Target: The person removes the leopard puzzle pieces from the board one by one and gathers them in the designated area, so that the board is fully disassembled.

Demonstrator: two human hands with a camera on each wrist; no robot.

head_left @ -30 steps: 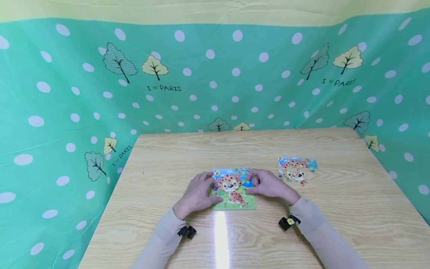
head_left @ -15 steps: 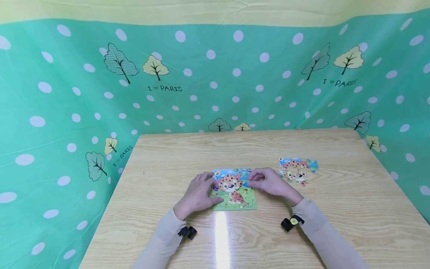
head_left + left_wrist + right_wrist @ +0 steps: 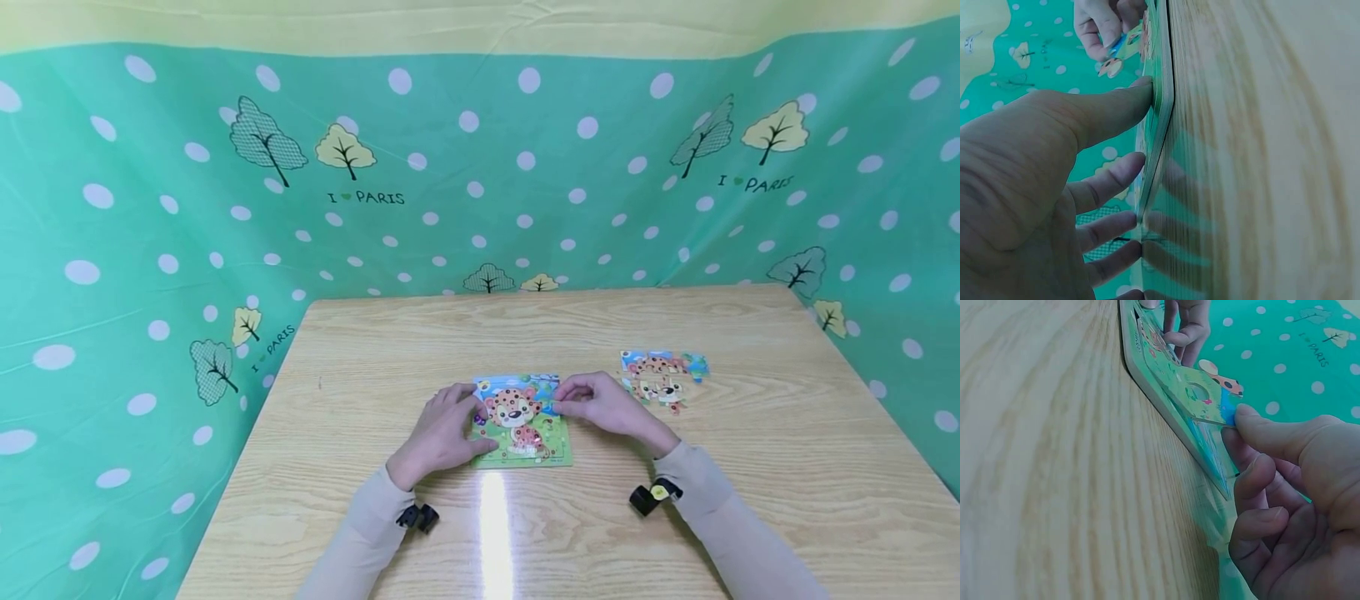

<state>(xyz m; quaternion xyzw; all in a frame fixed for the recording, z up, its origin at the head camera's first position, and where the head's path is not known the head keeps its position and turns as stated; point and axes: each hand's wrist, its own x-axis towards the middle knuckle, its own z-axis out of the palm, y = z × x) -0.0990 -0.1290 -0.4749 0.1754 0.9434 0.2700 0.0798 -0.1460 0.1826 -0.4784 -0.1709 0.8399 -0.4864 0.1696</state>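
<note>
A leopard jigsaw puzzle lies in its green-and-blue board (image 3: pixel 517 462) in the middle of the wooden table. My left hand (image 3: pixel 442 429) rests at the board's left side, its thumb touching the lower left part and its fairly straight fingers spread along the edge. At the right side my right hand (image 3: pixel 600 406) pinches a puzzle piece (image 3: pixel 1227 409) between thumb and forefinger. In the right wrist view this piece is blue and green and stands tilted up out of the board, with other pieces seemingly raised beside it. The pinched fingertips partly hide its edge.
To the right of the board, a group of partly joined puzzle pieces (image 3: pixel 660 367) shows another leopard face and blue sky. A green polka-dot cloth (image 3: pixel 480 167) hangs behind and beside the table (image 3: pixel 375 333).
My right thumb has moved up from the board's right edge to meet the forefinger, and the hand has shifted slightly up and right. My left hand has stayed in place.
</note>
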